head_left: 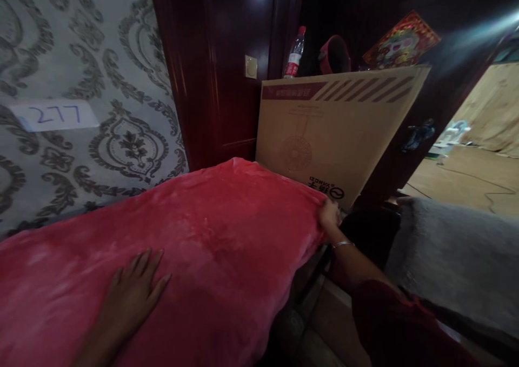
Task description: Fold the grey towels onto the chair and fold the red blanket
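A plush red cover lies spread over a long, flat surface along the wall. My left hand rests flat on it near the front, fingers stretched out. At the cover's far right corner, my right hand curls over the edge with its fingers closed on the fabric; the fingertips are partly hidden. A silver bracelet circles my right wrist. Just behind that corner stands a large cardboard box.
On the box are a red-capped bottle, a round red object and a colourful diamond-shaped decoration. A grey plush-covered seat stands at right. Patterned wallpaper bears a label reading 277. A cable crosses the floor beyond the doorway.
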A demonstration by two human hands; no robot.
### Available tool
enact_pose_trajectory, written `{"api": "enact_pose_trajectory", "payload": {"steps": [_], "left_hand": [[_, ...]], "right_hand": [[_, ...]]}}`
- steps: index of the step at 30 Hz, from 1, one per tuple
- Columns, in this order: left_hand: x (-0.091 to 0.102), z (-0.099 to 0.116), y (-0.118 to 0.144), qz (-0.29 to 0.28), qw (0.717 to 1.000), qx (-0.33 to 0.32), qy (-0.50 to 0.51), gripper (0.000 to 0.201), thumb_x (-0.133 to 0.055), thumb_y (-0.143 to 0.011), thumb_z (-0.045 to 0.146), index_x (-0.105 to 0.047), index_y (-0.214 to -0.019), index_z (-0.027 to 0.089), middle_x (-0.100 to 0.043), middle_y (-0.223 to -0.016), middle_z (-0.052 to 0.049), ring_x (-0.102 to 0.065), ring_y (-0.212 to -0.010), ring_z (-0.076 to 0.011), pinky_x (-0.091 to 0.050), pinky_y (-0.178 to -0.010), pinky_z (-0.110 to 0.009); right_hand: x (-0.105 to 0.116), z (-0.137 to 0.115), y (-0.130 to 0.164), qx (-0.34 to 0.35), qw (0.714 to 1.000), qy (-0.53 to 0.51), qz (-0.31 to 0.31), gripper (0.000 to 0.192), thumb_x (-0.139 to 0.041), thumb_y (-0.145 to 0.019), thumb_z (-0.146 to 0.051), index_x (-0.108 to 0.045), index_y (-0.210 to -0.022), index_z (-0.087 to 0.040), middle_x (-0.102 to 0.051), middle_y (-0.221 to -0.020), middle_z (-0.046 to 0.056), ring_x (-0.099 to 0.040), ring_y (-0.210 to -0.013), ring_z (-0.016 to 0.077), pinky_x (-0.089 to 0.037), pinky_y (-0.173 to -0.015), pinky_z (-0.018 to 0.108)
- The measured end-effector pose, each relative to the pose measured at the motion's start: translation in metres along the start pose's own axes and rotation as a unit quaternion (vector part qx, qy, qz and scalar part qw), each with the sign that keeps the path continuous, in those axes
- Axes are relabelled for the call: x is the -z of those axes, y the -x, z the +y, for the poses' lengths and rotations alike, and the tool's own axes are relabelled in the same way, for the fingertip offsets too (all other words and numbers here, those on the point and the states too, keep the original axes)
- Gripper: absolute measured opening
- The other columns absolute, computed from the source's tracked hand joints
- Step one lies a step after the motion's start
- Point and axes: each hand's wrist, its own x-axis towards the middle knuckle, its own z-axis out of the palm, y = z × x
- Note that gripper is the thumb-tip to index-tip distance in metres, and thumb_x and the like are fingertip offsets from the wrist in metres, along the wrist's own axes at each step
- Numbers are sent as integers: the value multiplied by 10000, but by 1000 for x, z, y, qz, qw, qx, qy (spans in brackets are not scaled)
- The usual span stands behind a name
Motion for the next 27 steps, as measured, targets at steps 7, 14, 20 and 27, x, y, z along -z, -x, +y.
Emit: {"api": "enact_pose_trajectory", "payload": {"steps": [7,14,20,27], "left_hand": [[4,3,2,-40,999,22,-28,722,-333,-882,469,-464,-1499,119,-382,-1582,-154,-342,-1472,-360,-316,-1149,-564],[1,4,3,-27,999,12,-33,712,-331,-894,489,-478,-1491,130,-403,-1570,-167,-368,-1457,-370,-316,-1143,-577],[3,5,5,-38,999,19,-16,682,-363,-911,480,-444,-1516,177,-381,-1586,-150,-336,-1475,-361,-304,-1153,-593],[13,14,7,-72,996,37,-26,666,-392,-937,462,-409,-1533,167,-327,-1609,-158,-295,-1496,-349,-268,-1182,-582]], "right_hand": [[-7,-2,4,-57,996,38,53,343,-416,-910,-146,-655,-1144,-72,-592,-1110,232,-596,-1014,325,-468,-796,385],[3,-42,5,41,994,57,88,490,-327,-935,-99,-566,-1360,-141,-489,-1384,241,-461,-1282,342,-405,-988,493],[-31,-123,51,349,935,62,-24,615,-415,-996,-396,-296,-1582,-252,-237,-1648,115,-230,-1482,310,-297,-1145,514],[-75,-116,85,354,906,154,-174,663,-264,-1013,-604,-250,-1599,-294,-224,-1661,72,-242,-1496,306,-243,-1176,555]]}}
